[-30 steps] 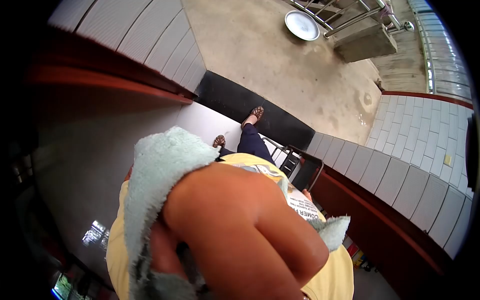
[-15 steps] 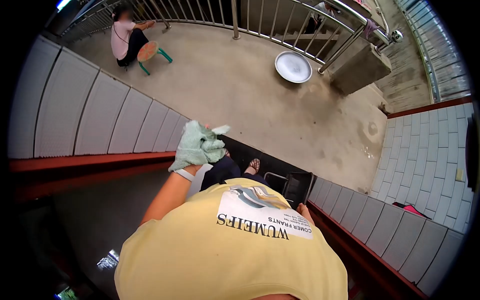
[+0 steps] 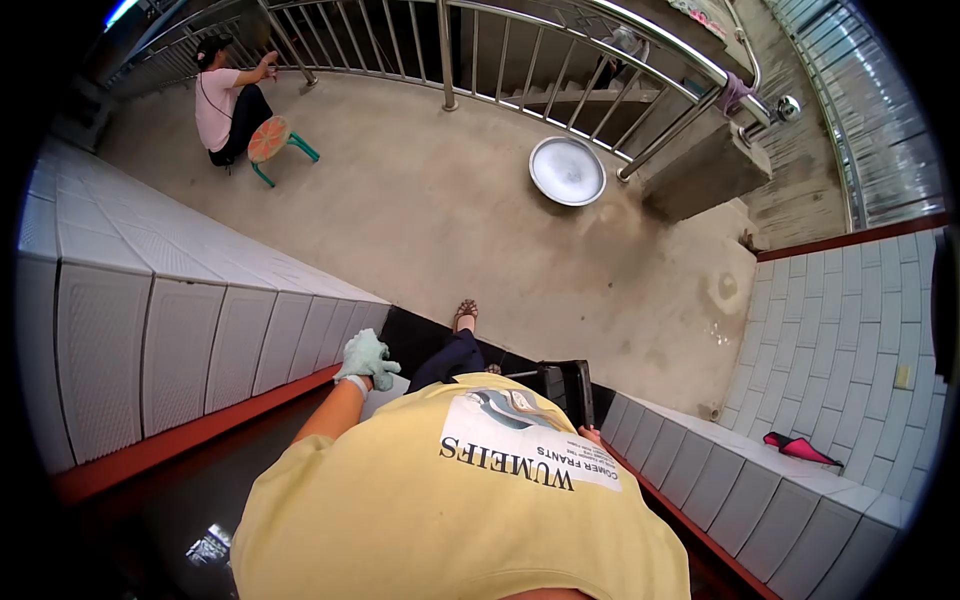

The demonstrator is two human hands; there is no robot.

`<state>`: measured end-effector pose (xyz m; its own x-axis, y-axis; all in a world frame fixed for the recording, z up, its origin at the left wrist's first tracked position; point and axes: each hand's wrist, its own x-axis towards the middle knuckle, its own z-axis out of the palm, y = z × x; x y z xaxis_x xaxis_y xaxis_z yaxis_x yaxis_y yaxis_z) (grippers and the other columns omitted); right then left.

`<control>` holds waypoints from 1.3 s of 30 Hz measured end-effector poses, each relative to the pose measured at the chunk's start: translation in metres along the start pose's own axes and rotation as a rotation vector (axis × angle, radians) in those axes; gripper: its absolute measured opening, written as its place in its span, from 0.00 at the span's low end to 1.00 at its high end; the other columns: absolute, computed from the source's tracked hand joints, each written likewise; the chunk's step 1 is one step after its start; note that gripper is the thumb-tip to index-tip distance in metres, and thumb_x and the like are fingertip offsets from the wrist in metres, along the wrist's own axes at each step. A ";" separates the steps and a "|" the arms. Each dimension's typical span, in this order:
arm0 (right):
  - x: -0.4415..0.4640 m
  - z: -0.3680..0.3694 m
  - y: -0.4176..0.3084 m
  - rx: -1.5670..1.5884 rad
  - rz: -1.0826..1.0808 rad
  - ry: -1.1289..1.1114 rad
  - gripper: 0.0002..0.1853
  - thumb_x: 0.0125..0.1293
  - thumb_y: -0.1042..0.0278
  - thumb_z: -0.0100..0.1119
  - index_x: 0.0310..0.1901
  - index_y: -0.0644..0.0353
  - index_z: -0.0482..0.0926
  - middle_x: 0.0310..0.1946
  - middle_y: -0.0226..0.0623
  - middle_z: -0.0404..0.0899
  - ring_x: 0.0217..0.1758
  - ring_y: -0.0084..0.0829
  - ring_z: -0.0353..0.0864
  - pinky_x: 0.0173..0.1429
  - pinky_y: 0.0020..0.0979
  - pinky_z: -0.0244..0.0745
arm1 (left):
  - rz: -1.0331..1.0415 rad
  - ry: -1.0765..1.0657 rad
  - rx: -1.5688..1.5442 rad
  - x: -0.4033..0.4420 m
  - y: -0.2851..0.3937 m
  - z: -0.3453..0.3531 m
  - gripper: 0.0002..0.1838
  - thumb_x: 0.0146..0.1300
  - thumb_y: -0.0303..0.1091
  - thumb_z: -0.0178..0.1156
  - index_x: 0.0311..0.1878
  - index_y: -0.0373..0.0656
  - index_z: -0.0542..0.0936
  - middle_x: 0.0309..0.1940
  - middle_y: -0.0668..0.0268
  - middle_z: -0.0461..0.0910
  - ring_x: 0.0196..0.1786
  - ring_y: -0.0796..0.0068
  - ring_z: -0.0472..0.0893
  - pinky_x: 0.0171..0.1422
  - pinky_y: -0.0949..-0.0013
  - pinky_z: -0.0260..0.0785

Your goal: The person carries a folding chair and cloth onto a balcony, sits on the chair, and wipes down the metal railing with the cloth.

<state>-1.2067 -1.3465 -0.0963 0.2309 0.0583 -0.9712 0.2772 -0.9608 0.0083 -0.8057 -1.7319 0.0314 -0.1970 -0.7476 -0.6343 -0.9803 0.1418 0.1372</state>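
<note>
A pale green cloth [image 3: 366, 352] is bunched over my left hand [image 3: 368, 376], covering the fingers. This hand is at the left of my body, beside the tiled low wall. At my other side, fingertips of my right hand [image 3: 591, 434] show past the shirt, against the lower edge of a black boxy item [image 3: 572, 388] with a metal bar; its kind is unclear. The rest of that hand is hidden by the yellow shirt [image 3: 440, 510]. One sandalled foot [image 3: 466, 316] is forward on the concrete, beyond the black threshold.
Ahead, a round metal basin [image 3: 567, 171] lies on the concrete floor near the steel railing [image 3: 447, 60]. A person in pink [image 3: 215, 110] sits low at the left, beside a stool [image 3: 268, 140]. Tiled low walls [image 3: 185, 340] flank me; a pink-and-black item [image 3: 802, 449] lies at right.
My left hand and the cloth have moved down and left, closer to my body. A foot has stepped forward over the threshold. The seated person's arm is raised higher.
</note>
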 end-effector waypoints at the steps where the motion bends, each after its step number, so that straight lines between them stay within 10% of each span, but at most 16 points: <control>1: 0.048 0.017 -0.026 -0.158 0.053 0.032 0.13 0.68 0.59 0.44 0.26 0.48 0.74 0.15 0.22 0.68 0.14 0.22 0.65 0.21 0.24 0.63 | -0.068 -0.061 -0.053 0.013 -0.006 0.002 0.22 0.32 0.52 0.74 0.28 0.47 0.84 0.35 0.54 0.78 0.44 0.55 0.80 0.48 0.62 0.73; 14: 0.049 0.147 0.091 -0.340 -0.168 -0.147 0.13 0.62 0.53 0.52 0.30 0.53 0.78 0.21 0.25 0.75 0.20 0.23 0.73 0.30 0.26 0.72 | 0.184 0.013 -0.146 0.148 -0.031 0.007 0.16 0.37 0.41 0.71 0.25 0.41 0.81 0.29 0.59 0.82 0.30 0.65 0.82 0.33 0.65 0.75; 18: 0.157 0.220 0.081 -0.866 -0.467 -0.274 0.15 0.60 0.51 0.55 0.31 0.55 0.80 0.23 0.26 0.77 0.22 0.24 0.76 0.33 0.26 0.75 | 0.197 0.030 -0.155 0.141 -0.013 -0.033 0.08 0.40 0.36 0.64 0.24 0.43 0.79 0.24 0.67 0.80 0.27 0.71 0.81 0.29 0.64 0.73; 20: 0.043 0.204 0.160 -0.358 -0.170 -0.195 0.16 0.63 0.52 0.50 0.30 0.55 0.79 0.22 0.26 0.77 0.22 0.23 0.76 0.34 0.25 0.74 | 0.172 0.069 -0.156 0.148 -0.012 -0.046 0.07 0.41 0.35 0.62 0.24 0.44 0.80 0.22 0.68 0.79 0.28 0.73 0.81 0.31 0.65 0.73; 25: -0.018 0.236 0.258 -0.326 -0.112 -0.195 0.17 0.66 0.60 0.41 0.24 0.58 0.73 0.18 0.28 0.72 0.22 0.26 0.72 0.39 0.34 0.72 | 0.060 -0.063 0.079 0.149 0.008 -0.094 0.09 0.40 0.42 0.62 0.27 0.53 0.83 0.24 0.76 0.80 0.38 0.78 0.81 0.35 0.73 0.71; 33: -0.050 0.301 0.407 -0.455 -0.140 -0.247 0.11 0.62 0.66 0.35 0.21 0.51 0.59 0.15 0.29 0.61 0.21 0.29 0.65 0.41 0.41 0.68 | -0.174 -0.177 0.164 0.182 0.034 -0.133 0.07 0.41 0.43 0.63 0.26 0.58 0.85 0.30 0.65 0.82 0.38 0.66 0.81 0.38 0.65 0.73; 39: -0.088 0.304 0.500 -0.751 -0.373 -0.298 0.15 0.67 0.61 0.33 0.20 0.50 0.56 0.14 0.28 0.58 0.19 0.27 0.61 0.41 0.40 0.68 | -0.259 0.220 -0.216 0.220 0.028 -0.159 0.13 0.45 0.48 0.62 0.21 0.49 0.80 0.24 0.61 0.80 0.33 0.58 0.80 0.34 0.62 0.71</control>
<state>-1.3724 -1.9148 -0.0788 -0.2198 0.1584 -0.9626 0.8486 -0.4556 -0.2687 -0.8741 -1.9955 0.0170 0.0870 -0.8651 -0.4940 -0.9674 -0.1918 0.1656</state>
